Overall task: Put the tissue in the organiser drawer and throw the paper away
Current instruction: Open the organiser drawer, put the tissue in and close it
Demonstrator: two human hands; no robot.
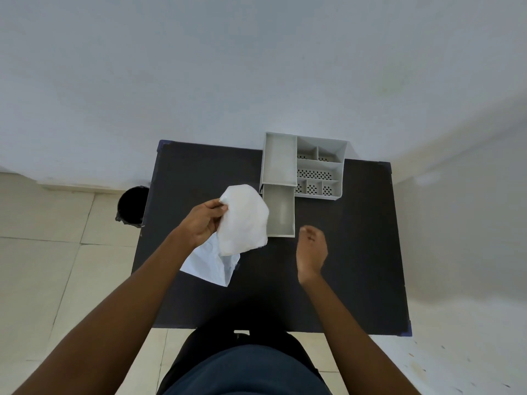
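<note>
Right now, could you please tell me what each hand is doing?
Left hand: closed on the tissue.
Right hand: loosely curled, holding nothing.

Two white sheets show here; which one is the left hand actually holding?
The tissue, the soft white sheet raised in the left hand beside the open drawer. The creased paper lies flat on the table below it.
</note>
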